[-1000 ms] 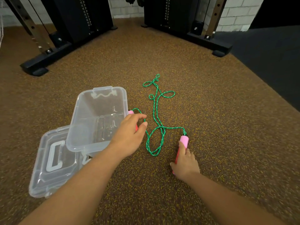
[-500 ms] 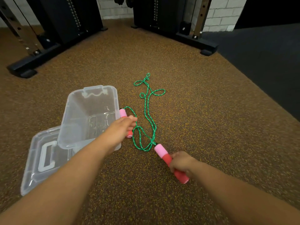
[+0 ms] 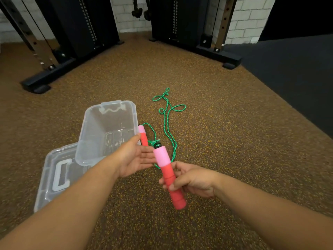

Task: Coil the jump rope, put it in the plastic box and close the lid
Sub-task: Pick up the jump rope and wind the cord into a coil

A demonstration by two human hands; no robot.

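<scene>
The floor (image 3: 225,141) is brown rubber flecked with yellow, meeting a dark grey mat (image 3: 297,83) along its right edge. At the far edge stand black weight-machine frames (image 3: 189,29) before a white brick wall (image 3: 246,20).

The jump rope (image 3: 168,123) is a green-and-white braided cord, lying in loose loops on the floor just right of the clear plastic box (image 3: 108,130). Its handles are foam, pink at the cord end and red below. The right hand (image 3: 191,181) grips one handle (image 3: 168,175) around its red part, lifted and tilted. The left hand (image 3: 133,157) is spread flat, palm facing right, fingers straight, holding nothing. The second handle (image 3: 143,135) shows just beyond it, beside the box's right wall. The box stands open, partly overlapping its lid (image 3: 54,177), which lies flat at the near left.
</scene>
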